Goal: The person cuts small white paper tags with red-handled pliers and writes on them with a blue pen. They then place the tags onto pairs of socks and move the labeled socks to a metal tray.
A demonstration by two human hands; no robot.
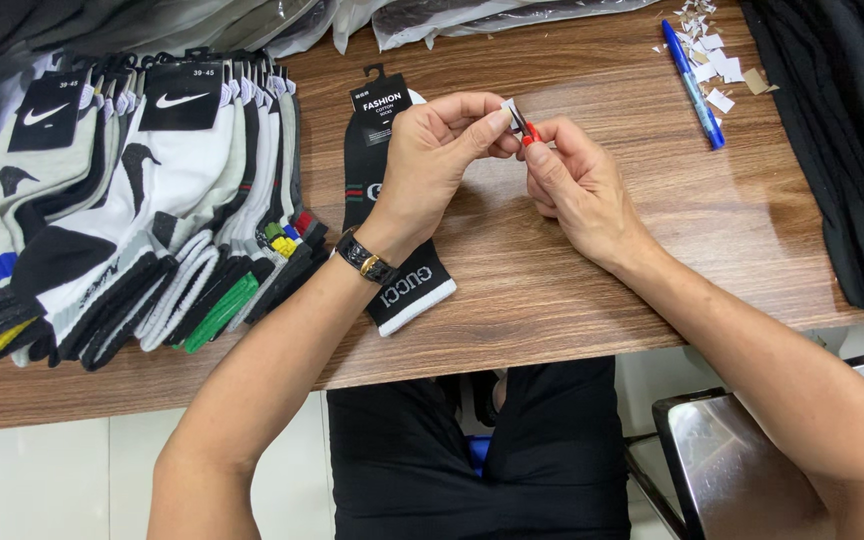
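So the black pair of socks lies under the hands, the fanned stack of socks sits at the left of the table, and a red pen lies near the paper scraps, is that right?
Not quite: the pen beside the paper scraps is blue, not red, as the head view shows. The black pair of socks does lie under the left hand and right hand, and the fanned stack of socks sits at the left of the table.

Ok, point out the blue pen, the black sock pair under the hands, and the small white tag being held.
blue pen (pixel 693 87): head view, mid-barrel.
black sock pair (pixel 414 285): head view, cuff end.
small white tag (pixel 508 109): head view, its top corner above the left fingertips.
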